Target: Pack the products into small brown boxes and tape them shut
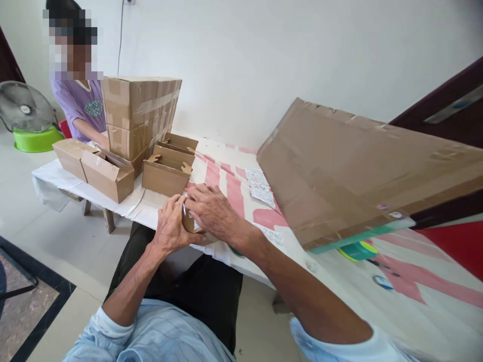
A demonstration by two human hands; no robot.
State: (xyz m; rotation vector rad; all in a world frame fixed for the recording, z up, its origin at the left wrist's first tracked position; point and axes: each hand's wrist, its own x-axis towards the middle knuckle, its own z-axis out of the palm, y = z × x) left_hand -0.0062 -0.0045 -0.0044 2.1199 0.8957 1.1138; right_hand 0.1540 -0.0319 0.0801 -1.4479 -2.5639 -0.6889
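Observation:
At the near edge of the table, both my hands are on a small brown cardboard box (191, 222), which carries something pale and shiny on its side. My left hand (171, 223) grips it from the left, the thumb along its lower edge. Over its top and right side curls my right hand (213, 208), hiding much of the box. Just beyond my hands stands a larger carton (164, 180) with its top open, and another open carton (181, 143) is behind it.
Taped cartons (139, 103) are stacked at the back left, beside a co-worker in a purple shirt (77, 100). Further boxes (107, 173) line the left table edge. A big cardboard sheet (358, 171) leans at right, near labels (260, 186) and a tape roll (382, 282).

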